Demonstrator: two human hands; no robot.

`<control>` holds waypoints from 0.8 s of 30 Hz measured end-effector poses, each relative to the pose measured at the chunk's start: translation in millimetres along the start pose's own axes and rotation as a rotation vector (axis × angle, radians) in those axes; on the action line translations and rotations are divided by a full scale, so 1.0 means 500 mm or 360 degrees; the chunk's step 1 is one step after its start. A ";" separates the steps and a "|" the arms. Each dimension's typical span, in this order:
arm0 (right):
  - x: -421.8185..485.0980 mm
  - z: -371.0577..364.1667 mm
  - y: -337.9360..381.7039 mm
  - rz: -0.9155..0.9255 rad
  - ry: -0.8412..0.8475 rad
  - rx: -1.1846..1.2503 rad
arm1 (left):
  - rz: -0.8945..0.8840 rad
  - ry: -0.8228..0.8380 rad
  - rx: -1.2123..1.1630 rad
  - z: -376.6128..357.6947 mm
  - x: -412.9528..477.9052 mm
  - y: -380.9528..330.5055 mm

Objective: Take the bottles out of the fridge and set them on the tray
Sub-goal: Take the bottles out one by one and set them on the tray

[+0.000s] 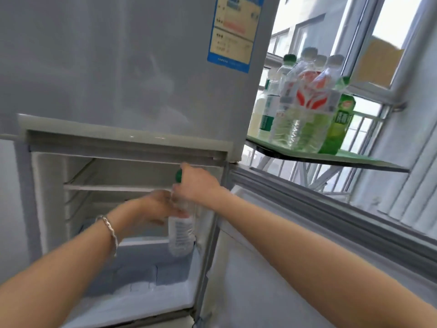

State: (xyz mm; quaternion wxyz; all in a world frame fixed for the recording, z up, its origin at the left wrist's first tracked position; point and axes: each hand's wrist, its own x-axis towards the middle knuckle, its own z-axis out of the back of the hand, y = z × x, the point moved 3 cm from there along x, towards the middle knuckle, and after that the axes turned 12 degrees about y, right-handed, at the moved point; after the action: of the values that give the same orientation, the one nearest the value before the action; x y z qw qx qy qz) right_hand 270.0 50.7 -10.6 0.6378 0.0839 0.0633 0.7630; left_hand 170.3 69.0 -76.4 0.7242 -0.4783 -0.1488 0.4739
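A clear water bottle (181, 235) with a green cap hangs upright inside the open lower fridge compartment (132, 275), at its right side. My right hand (197, 183) grips its neck just under the cap. My left hand (157, 209), a silver bracelet on the wrist, is wrapped around the bottle's middle from the left. To the upper right, a green tray (354, 157) carries several bottles (305, 110): clear ones with red-and-white labels, a pale one with a green label and a green one.
The fridge's upper door (130, 67) is closed and bears a blue sticker. The lower door (307, 245) stands swung open to the right under my right arm. A white shelf (113, 187) crosses the compartment. A window lies behind the tray.
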 end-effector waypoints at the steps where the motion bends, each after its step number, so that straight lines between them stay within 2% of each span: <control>1: -0.025 0.042 -0.006 -0.0002 0.0012 0.0058 | -0.0063 0.0031 -0.0028 0.002 -0.020 -0.028; 7: -0.170 0.237 -0.035 0.0083 -0.0053 0.0641 | -0.0339 0.0155 -0.0043 0.033 -0.112 -0.208; 11: -0.251 0.284 -0.062 0.0143 -0.0056 0.0602 | -0.0455 0.0070 -0.0008 0.040 -0.154 -0.311; 15: -0.286 0.266 -0.109 0.0140 0.0071 0.0713 | -0.0514 -0.0096 -0.0021 0.042 -0.167 -0.396; 20: -0.300 0.318 -0.219 0.0128 -0.0373 0.0778 | -0.0707 -0.0120 -0.0138 -0.023 -0.129 -0.531; 24: -0.346 0.394 -0.347 0.0114 -0.0744 0.0838 | -0.1180 -0.0145 -0.0251 -0.112 -0.081 -0.643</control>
State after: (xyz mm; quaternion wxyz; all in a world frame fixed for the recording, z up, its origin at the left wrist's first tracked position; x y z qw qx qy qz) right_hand 508.0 -90.6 138.4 0.5644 0.4200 0.1069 0.7026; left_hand 362.1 -25.4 173.6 0.8001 -0.4248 -0.3798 0.1875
